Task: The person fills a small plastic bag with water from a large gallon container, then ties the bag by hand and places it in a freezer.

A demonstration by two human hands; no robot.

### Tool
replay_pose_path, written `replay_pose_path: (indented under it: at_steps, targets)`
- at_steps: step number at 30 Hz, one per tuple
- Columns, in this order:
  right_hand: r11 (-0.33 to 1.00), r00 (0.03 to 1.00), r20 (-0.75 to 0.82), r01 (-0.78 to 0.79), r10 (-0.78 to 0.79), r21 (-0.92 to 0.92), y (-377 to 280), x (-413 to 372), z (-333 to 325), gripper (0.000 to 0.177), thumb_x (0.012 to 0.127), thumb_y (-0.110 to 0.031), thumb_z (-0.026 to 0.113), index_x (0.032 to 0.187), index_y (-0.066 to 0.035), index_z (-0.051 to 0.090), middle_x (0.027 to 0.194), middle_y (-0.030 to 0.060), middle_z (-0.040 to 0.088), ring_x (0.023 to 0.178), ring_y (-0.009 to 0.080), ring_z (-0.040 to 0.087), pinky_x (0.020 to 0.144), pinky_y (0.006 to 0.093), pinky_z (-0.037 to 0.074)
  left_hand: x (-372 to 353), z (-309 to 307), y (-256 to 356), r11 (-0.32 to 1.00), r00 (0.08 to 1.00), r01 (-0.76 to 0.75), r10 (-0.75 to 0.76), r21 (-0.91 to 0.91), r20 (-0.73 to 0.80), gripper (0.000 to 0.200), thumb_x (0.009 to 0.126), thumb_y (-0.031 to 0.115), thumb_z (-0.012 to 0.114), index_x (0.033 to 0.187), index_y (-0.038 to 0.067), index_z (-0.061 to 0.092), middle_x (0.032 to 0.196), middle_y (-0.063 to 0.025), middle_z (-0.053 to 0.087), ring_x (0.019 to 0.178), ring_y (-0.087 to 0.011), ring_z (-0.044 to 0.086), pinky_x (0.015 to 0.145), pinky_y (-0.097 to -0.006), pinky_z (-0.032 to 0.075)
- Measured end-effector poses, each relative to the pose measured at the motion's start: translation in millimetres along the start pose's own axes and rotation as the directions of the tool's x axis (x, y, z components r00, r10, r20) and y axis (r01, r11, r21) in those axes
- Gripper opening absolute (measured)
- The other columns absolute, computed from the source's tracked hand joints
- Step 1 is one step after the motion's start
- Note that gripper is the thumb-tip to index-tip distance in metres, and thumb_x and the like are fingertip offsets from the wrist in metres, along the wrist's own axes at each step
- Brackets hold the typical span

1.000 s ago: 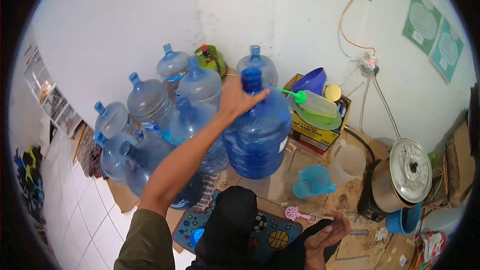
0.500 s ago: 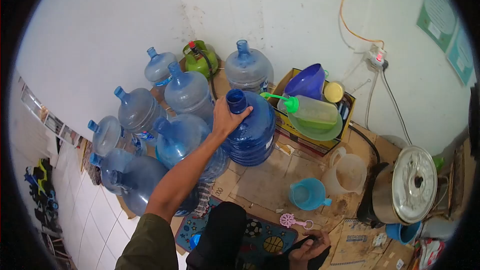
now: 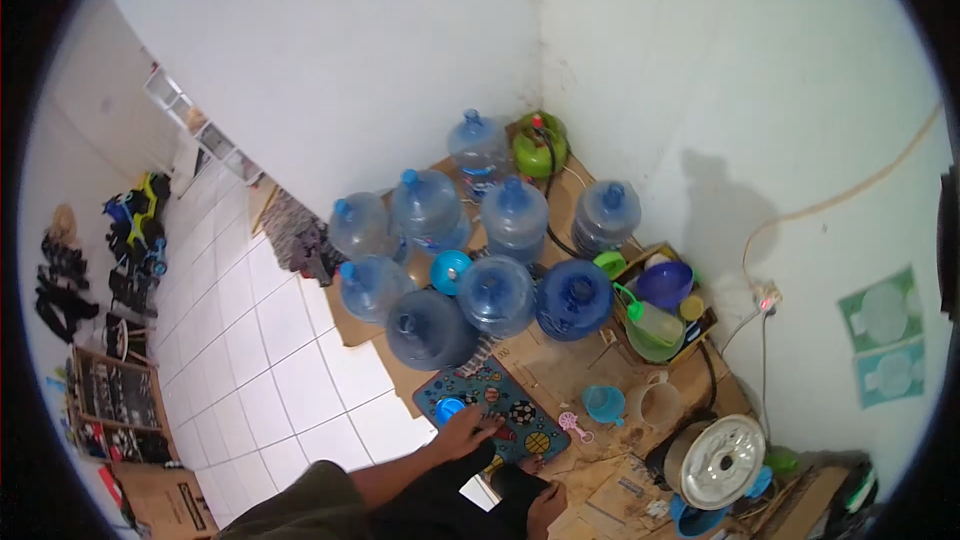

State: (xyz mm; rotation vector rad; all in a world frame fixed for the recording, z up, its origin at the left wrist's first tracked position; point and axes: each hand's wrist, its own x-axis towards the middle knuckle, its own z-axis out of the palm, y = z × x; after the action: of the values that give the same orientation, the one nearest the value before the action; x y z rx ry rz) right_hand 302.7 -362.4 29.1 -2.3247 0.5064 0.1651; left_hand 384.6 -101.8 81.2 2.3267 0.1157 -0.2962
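My left hand (image 3: pixel 468 432) is over my knee above the patterned mat (image 3: pixel 540 420), beside a small blue lid (image 3: pixel 450 410). Its fingers are partly spread, with nothing visible in them. Low in the view, my right hand (image 3: pixel 546 506) rests near my other leg, its fingers curled; what they hold, if anything, is hidden. Beyond the mat stand several water jugs, among them a dark blue one (image 3: pixel 575 300), a clear blue one (image 3: pixel 497 297) and a greyish one (image 3: pixel 431 330). A light blue bowl (image 3: pixel 451 272) sits between jugs.
A green gas cylinder (image 3: pixel 540 146) stands in the corner. At right are a box (image 3: pixel 700 332) of bowls and a bottle, a blue dipper (image 3: pixel 604 403), a clear pitcher (image 3: pixel 658 405), a pink strainer (image 3: pixel 575 427) and a lidded pot (image 3: pixel 716 462). White tiles (image 3: pixel 285 350) lie left.
My left hand has let go of the dark blue jug's neck and drawn back to my knee. The view has shifted back, showing more floor and wall.
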Motion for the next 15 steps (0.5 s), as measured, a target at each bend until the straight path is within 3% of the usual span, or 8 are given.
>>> replay_pose_path:
  at_steps: [4,5,6,8,9,10,14,15]
  targets:
    - [0.986,0.956,0.292,0.054,-0.005,-0.159,-50.7,-57.7,-61.9,0.021,0.088,-0.008,0.045,0.099,0.002,0.06,0.077,0.022,0.058,0.069,0.0336,0.058,0.063,0.043,0.045,-216.6,-61.4,-91.0,0.48,0.481,0.871,-0.877,-0.099,-0.024,0.07,0.077,0.045,0.068,0.119,-0.008,0.049,0.118,-0.0266,0.056,0.11,-0.036,0.055,0.096,-0.0414,0.044]
    - [0.964,0.924,0.379,0.146,-0.053,-0.222,-44.9,-63.8,-62.5,0.023,0.087,-0.009,0.047,0.101,0.001,0.061,0.076,0.0196,0.059,0.069,0.033,0.059,0.067,0.0438,0.047,-280.8,-45.0,-175.9,0.35,0.345,0.933,-0.937,0.088,0.06,0.066,0.078,0.05,0.064,0.108,-0.008,0.055,0.108,-0.0252,0.06,0.098,-0.0377,0.061,0.087,-0.0477,0.048]
    - [0.929,0.879,0.467,0.247,-0.096,-0.275,-40.9,-66.3,-66.7,0.025,0.086,-0.009,0.048,0.104,0.0,0.062,0.075,0.0171,0.06,0.07,0.0324,0.06,0.071,0.0446,0.049,-315.2,-86.6,-150.0,-0.037,0.003,0.96,-0.99,-0.279,0.142,0.06,0.081,0.051,0.057,0.095,-0.007,0.059,0.092,-0.0197,0.063,0.085,-0.0348,0.064,0.075,-0.0548,0.049]
    - [0.875,0.81,0.586,0.291,-0.011,-0.387,-71.5,-63.9,-73.8,0.029,0.084,-0.014,0.053,0.108,-0.001,0.062,0.08,0.0155,0.064,0.077,0.0326,0.062,0.078,0.0446,0.05,-390.2,-120.4,-185.5,-0.352,-0.122,0.771,-0.9,-0.532,0.419,0.033,0.081,0.03,0.056,0.076,-0.002,0.062,0.069,-0.0126,0.058,0.055,-0.0233,0.059,0.045,-0.0435,0.049]
    - [0.879,0.746,0.664,0.281,0.052,-0.385,-83.2,-56.4,-69.1,0.031,0.082,-0.017,0.055,0.109,-0.002,0.062,0.085,0.0168,0.065,0.081,0.0331,0.063,0.079,0.0442,0.05,-423.4,-104.8,-207.3,-0.177,-0.057,0.608,-0.982,-0.774,0.179,0.027,0.079,0.025,0.058,0.071,-0.001,0.061,0.062,-0.0119,0.057,0.046,-0.0233,0.056,0.039,-0.0392,0.045]
    - [0.884,0.677,0.726,0.261,0.119,-0.388,-97.7,-50.3,-61.3,0.034,0.081,-0.021,0.058,0.109,-0.002,0.062,0.09,0.0181,0.066,0.086,0.0336,0.064,0.08,0.0437,0.05,-433.4,-119.8,-201.4,-0.114,-0.017,0.766,-0.987,-0.633,0.157,0.026,0.085,0.03,0.052,0.09,0.006,0.06,0.08,-0.0095,0.06,0.08,-0.027,0.062,0.069,-0.057,0.046]
    - [0.81,0.624,0.78,0.478,-0.042,-0.338,-152.5,-31.5,20.6,0.033,0.083,-0.027,0.056,0.104,-0.002,0.062,0.092,0.021,0.065,0.09,0.0349,0.063,0.078,0.0447,0.05,-369.9,-179.6,-141.8,-0.218,0.02,0.703,-0.946,-0.677,0.325,0.055,0.079,0.049,0.066,0.104,0.0,0.061,0.098,-0.0188,0.063,0.09,-0.0255,0.063,0.074,-0.0438,0.054]
    - [0.818,0.587,0.803,0.511,-0.106,-0.265,-186.5,-27.6,52.9,0.032,0.084,-0.029,0.056,0.101,-0.002,0.062,0.09,0.0214,0.065,0.089,0.0361,0.063,0.076,0.0446,0.05,-357.3,-177.5,-155.7,-0.287,0.219,0.628,-0.827,-0.723,0.518,0.071,0.076,0.056,0.066,0.116,-0.001,0.054,0.11,-0.019,0.059,0.101,-0.0261,0.059,0.083,-0.0412,0.05]
